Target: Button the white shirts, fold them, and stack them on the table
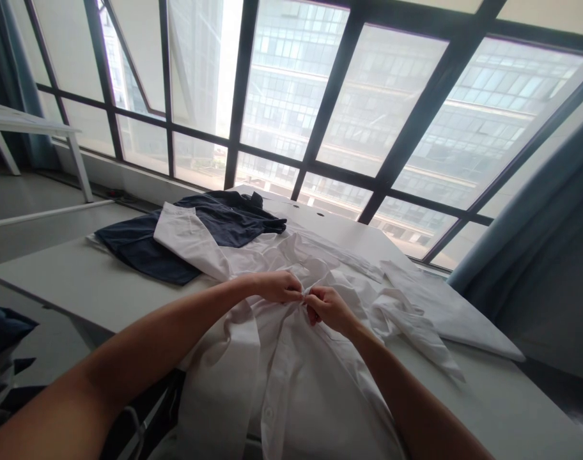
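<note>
A white button-up shirt (315, 377) is spread over the table's near edge, its lower part hanging toward me and its sleeves out to both sides. My left hand (282, 286) pinches the front placket from the left. Right beside it, my right hand (327, 305) grips the same spot with curled fingers, and the fingertips of both nearly meet. Any button between them is hidden by the fingers. Lower on the placket a small button (268, 414) shows.
Dark navy garments (215, 220) lie at the back left of the white table (71, 275), partly under a white sleeve. Folded white cloth (445, 306) lies at the right. Behind stand large windows (291, 83) and a blue curtain (536, 223). Another white table (27, 118) stands far left.
</note>
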Available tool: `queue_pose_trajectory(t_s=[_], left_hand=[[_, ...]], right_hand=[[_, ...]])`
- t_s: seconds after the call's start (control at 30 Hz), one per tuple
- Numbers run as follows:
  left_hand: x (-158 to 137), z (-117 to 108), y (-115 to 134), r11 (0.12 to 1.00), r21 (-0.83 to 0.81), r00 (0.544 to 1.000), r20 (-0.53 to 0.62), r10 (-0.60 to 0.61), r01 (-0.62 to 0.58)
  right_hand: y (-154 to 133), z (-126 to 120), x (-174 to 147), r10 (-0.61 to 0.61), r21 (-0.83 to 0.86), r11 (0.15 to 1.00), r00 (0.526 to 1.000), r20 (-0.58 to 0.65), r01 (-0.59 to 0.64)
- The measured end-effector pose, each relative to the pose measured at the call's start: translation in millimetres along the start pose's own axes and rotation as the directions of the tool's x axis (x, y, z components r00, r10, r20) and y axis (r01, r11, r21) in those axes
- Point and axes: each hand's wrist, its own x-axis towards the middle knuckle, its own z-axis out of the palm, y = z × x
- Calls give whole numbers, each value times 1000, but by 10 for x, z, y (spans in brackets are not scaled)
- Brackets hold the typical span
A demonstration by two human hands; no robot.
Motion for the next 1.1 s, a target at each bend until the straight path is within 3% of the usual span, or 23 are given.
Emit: queue_pose_trajectory(t_s=[0.27,0.37,0.53,0.67,0.8,0.87,0.93,1.0,1.07,1.1], left_hand=[[-6,-26,-21,966,259,986,-158,54,-11],[17,14,87,956,293,980,-195,48,12],[53,53,345,982,126,946,-277,168,-138],[-55,-170,252,995,-19,914,-399,78,-93],[-191,-472,31,976,-206,792,-606,-77,-63],[-229,-556,-9,970,-236,782,-615,-102,-59],[-268,-608,-20,992,-124,819,-566,-94,28],[-328,-658,-50,969,83,842,-515,-158,233],[-404,-711,-121,837,247,818,-463,-341,489],[-439,-731,-167,746,297,783,-423,-456,596]], right_hand=[[-5,-70,35,12,-9,1000,999,-49,-12],[55,-69,69,-3,-71,997,1000,4,3],[116,-36,147,-231,-405,881,970,83,244],[72,-230,117,-93,-571,818,996,-14,68],[23,-502,45,39,-445,892,993,-112,-85],[5,-574,22,54,-401,913,996,-70,-77],[-1,-641,7,64,-418,908,996,66,-30],[22,-771,-6,77,-489,872,991,113,-12],[87,-986,-18,77,-595,799,996,-41,-86],[137,-1112,-25,79,-640,751,984,-159,-164]])
